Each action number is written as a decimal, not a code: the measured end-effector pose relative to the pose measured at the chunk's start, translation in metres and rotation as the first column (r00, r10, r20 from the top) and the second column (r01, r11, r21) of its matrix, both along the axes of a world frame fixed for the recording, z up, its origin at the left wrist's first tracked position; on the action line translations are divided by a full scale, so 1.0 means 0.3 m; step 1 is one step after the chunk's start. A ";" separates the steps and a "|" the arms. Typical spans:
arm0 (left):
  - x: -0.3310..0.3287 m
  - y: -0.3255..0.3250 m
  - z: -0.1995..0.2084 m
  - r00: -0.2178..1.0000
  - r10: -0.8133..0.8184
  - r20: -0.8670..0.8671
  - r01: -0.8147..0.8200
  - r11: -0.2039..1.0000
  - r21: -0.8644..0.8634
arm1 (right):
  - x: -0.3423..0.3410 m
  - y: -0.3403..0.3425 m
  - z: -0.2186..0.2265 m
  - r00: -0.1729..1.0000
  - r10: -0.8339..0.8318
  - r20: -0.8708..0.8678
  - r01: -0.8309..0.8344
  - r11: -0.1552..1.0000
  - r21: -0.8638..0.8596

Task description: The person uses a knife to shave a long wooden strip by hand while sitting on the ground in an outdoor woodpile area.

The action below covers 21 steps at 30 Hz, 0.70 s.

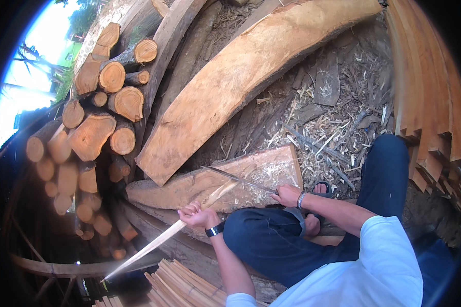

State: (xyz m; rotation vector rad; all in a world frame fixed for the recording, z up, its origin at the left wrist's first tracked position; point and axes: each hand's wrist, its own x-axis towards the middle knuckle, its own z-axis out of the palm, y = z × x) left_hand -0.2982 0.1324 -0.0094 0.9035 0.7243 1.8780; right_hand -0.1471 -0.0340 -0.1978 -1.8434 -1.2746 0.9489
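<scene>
My left hand is wrapped round a long, pale wooden stick that tapers to a thin end at the lower left. The stick's upper end rests over a thick, flat plank lying in front of my knees. In my right hand is a knife with a long, dark, narrow blade, its handle hidden by the fingers. The blade points to the upper left and crosses the stick above the plank. Whether its edge bites into the wood I cannot tell.
Cut logs are piled at the left. A big curved slab lies beyond the plank. Wood shavings and bark litter the ground. Sawn boards stand stacked at the right; thin wooden strips lie at the near left.
</scene>
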 end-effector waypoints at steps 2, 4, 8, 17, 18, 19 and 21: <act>0.007 -0.005 -0.002 1.000 -0.004 -0.002 0.004 1.000 -0.002 | 0.026 -0.008 -0.059 0.999 -0.047 0.024 0.047 0.999 0.005; 0.026 -0.015 0.010 1.000 -0.010 -0.015 0.010 1.000 0.002 | 0.068 -0.020 -0.100 0.998 -0.069 0.004 0.069 0.992 -0.108; 0.013 -0.005 0.006 0.999 -0.020 -0.044 0.021 1.000 0.016 | 0.009 -0.010 -0.051 0.999 -0.026 -0.019 0.026 0.999 -0.029; 0.016 -0.010 0.008 0.996 -0.066 -0.065 0.069 0.997 0.043 | 0.051 -0.019 -0.107 0.996 -0.047 -0.080 0.036 0.991 -0.132; 0.013 -0.009 0.005 0.997 -0.056 -0.054 0.058 0.998 0.034 | 0.047 -0.019 -0.086 0.992 -0.076 -0.099 0.073 0.997 -0.032; 0.011 -0.007 0.000 0.998 -0.046 -0.043 0.047 0.999 0.024 | 0.040 -0.020 -0.088 0.995 -0.069 -0.075 0.069 0.998 -0.008; 0.007 -0.001 -0.008 0.997 -0.043 -0.061 0.045 0.999 0.027 | 0.023 -0.023 -0.096 0.998 -0.058 -0.027 0.059 0.997 0.041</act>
